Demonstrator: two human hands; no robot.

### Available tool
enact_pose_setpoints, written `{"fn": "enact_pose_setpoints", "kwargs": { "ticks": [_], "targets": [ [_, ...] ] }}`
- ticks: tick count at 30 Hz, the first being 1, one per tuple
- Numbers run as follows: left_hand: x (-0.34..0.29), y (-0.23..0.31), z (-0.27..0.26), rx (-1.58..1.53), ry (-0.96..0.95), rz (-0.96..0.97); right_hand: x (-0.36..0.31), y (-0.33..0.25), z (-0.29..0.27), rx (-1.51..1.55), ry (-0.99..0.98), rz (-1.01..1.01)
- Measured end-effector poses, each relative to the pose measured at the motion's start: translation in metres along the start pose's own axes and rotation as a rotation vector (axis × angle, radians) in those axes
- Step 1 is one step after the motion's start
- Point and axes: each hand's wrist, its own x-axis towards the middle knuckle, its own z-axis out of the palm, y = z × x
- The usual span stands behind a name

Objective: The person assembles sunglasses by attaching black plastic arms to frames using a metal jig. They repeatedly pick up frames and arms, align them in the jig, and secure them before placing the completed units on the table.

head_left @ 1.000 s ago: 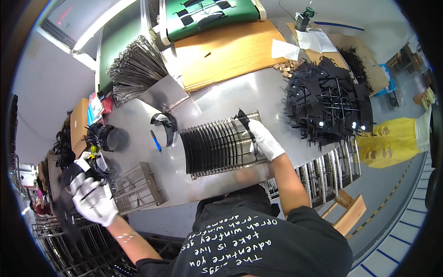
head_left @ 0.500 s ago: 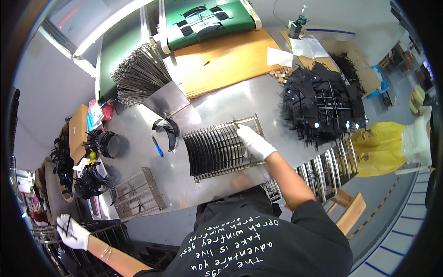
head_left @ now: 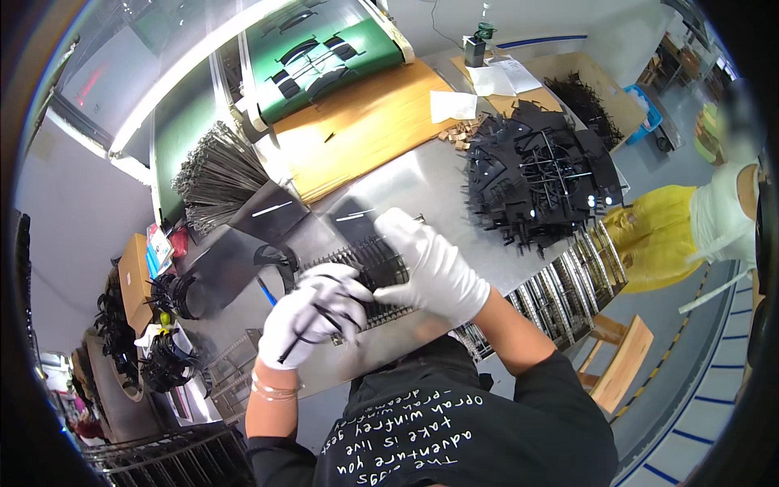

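In the middle of the metal table lies a small metal rack (head_left: 388, 316), holding a row of thin curved black strips (head_left: 377, 258). My left hand (head_left: 312, 312), in a white glove, is bent over the rack's left end. Thin black pieces (head_left: 304, 325) run between its blurred fingers; their exact kind cannot be made out. Also gloved in white, my right hand (head_left: 434, 272) hovers at the rack's right side, thumb apart from the fingers, with nothing visible in it. A curved black part (head_left: 280, 256) and a blue pen (head_left: 266, 290) lie beyond my left hand.
A bundle of metal wire rods (head_left: 219, 178) stands at the back left, beside a cardboard sheet (head_left: 357, 130) and a green conveyor belt (head_left: 357, 40). Black parts form a pile (head_left: 540, 174) at right. Metal racks (head_left: 560, 296) line the near right edge. A person in yellow trousers (head_left: 657, 235) stands beyond.
My left hand has swung from the far lower left to the rack, bringing the thin black pieces. My right hand has shifted left and spread from the rack's end. The view has turned slightly.
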Motion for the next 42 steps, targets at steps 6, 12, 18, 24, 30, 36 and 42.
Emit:
{"fn": "enact_pose_setpoints", "kwargs": {
  "ticks": [6, 12, 18, 24, 30, 36, 42],
  "targets": [
    [0.012, -0.008, -0.027, 0.136, -0.405, -0.241, -0.041, 0.022, 0.020, 0.639, -0.154, 0.136],
    [-0.020, -0.023, -0.071, 0.419, 0.168, 0.117, -0.049, 0.100, 0.030, 1.238, -0.151, 0.880],
    [-0.025, -0.032, -0.073, 0.256, 0.154, 0.117, -0.025, 0.089, 0.070, 0.864, -0.243, 0.915],
    [-0.033, -0.042, -0.092, 0.345, 0.221, 0.133, -0.036, 0.098, 0.100, 0.651, -0.339, 0.749],
    [-0.012, -0.030, -0.062, 0.115, -0.016, 0.093, -0.021, 0.060, 0.068, -0.139, -0.327, 0.575],
    [0.014, -0.035, -0.045, 0.403, -0.430, -0.103, -0.014, -0.018, 0.029, 0.460, 0.172, -0.033],
    [0.031, -0.044, -0.047, 0.402, -0.375, -0.394, -0.038, 0.040, 0.018, 0.134, 0.148, 0.284]
  ]
}}
